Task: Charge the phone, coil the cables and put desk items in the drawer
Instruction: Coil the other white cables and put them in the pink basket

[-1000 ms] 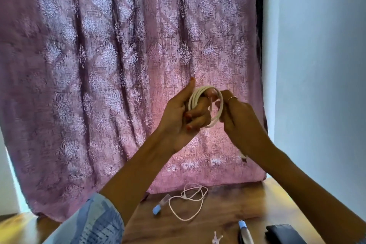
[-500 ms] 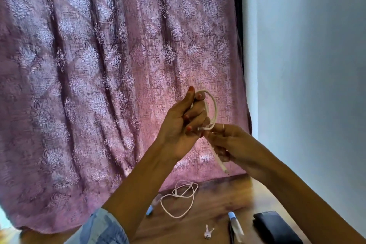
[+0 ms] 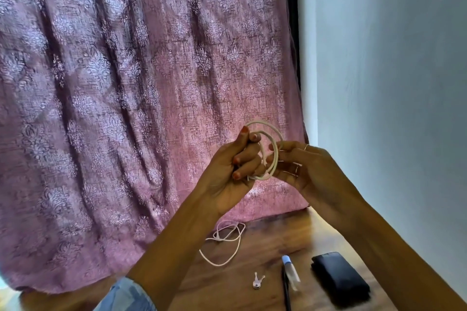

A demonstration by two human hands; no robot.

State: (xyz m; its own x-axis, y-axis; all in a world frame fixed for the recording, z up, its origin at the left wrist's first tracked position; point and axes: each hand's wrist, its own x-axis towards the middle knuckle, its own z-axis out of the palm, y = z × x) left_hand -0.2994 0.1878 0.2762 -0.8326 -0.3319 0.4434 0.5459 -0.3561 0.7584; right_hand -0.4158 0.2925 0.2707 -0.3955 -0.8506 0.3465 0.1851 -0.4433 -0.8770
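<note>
We see a woven cloth curtain (image 3: 126,108), rough with a faint sheen, and a warm, polished wood surface (image 3: 265,247). The cable (image 3: 274,144) we hold looks smooth, matt plastic. The wallet (image 3: 340,278) looks matt black; the wall (image 3: 391,83) smooth, painted.

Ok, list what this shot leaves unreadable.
Head view only:
- White cable ends: hidden inside the hands, left, right.
- Loose cable on the desk: left part behind the forearm.
- Black pen: cut by the bottom edge.
- Small white item: too small to identify.
</note>
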